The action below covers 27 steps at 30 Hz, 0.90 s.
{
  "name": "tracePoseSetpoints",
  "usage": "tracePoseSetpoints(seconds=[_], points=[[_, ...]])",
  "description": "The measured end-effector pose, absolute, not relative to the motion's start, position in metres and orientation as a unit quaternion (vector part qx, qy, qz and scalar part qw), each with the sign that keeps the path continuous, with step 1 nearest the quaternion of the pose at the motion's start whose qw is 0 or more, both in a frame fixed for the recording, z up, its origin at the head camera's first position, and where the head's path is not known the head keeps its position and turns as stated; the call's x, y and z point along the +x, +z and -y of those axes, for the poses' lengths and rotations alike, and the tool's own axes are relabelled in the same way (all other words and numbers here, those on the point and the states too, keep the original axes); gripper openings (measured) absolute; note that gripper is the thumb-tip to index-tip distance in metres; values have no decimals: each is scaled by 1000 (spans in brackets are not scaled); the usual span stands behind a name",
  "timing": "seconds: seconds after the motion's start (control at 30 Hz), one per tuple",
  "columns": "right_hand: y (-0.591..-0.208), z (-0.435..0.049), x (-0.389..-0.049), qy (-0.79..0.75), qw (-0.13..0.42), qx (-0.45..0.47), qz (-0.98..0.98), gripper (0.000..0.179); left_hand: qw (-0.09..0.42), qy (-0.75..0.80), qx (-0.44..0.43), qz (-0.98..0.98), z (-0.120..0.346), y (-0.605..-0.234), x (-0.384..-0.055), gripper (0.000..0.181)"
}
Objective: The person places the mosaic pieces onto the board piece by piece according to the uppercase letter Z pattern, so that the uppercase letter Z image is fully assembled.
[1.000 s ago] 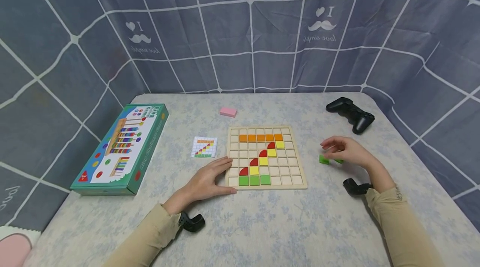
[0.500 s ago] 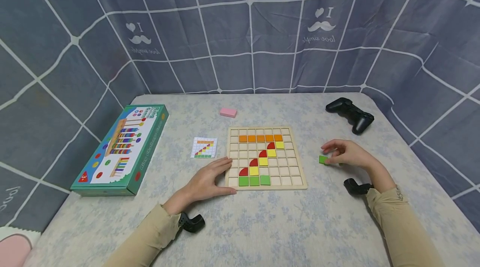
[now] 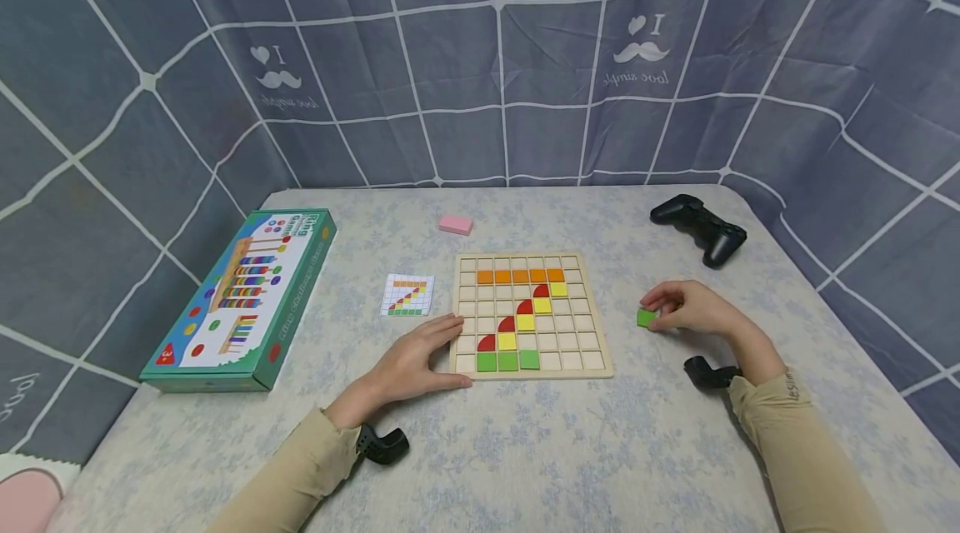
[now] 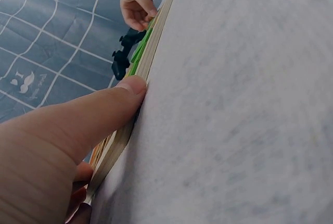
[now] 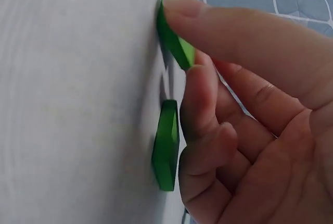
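Observation:
In the head view a wooden grid board [image 3: 564, 341] lies mid-table, bearing an orange row, red quarter-circles and yellow squares on a diagonal, and three green squares [image 3: 507, 361] at the bottom. My left hand [image 3: 412, 358] rests at its lower left corner, fingers extended along the left edge, thumb [image 4: 132, 89] against the front edge. Right of the board, my right hand [image 3: 693, 310] pinches a green square tile [image 3: 646, 318] between thumb and index finger. The right wrist view shows a second green tile [image 5: 166, 146] on the table below that hand, hidden in the head view.
A small pattern card [image 3: 407, 295] lies left of the board. Behind it sits a pink block [image 3: 455, 225]. A boxed game [image 3: 247, 291] is at the left, a black game controller [image 3: 697, 229] at the back right. Grey curtain [image 3: 465, 58] encloses the table's back and sides.
The right hand has lowered slightly toward the front, its thumb coming onto the near green tile. The other green tile has passed out of sight behind it. My left hand stays put.

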State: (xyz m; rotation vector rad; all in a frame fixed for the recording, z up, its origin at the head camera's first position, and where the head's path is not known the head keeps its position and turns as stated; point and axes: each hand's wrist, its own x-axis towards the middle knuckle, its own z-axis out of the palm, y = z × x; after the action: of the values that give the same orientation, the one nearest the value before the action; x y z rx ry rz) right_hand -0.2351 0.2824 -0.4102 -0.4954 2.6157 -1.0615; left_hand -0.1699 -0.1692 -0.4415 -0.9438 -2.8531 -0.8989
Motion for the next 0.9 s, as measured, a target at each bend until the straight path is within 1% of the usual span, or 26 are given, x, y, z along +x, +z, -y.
tracePoseSetpoints(seconds=[0.4,0.67,0.9], points=[[-406,-270,-235,-358,132,-186,-905,26,3,-283,-302,910,169,-441,-170,85],[-397,-245,-228,-388,159,-225,-880,23,3,-284,-305,909,169,-441,-170,85],[-400,-213,-225,-404,189,-280,-850,18,4,-283,-303,910,169,-441,-171,85]])
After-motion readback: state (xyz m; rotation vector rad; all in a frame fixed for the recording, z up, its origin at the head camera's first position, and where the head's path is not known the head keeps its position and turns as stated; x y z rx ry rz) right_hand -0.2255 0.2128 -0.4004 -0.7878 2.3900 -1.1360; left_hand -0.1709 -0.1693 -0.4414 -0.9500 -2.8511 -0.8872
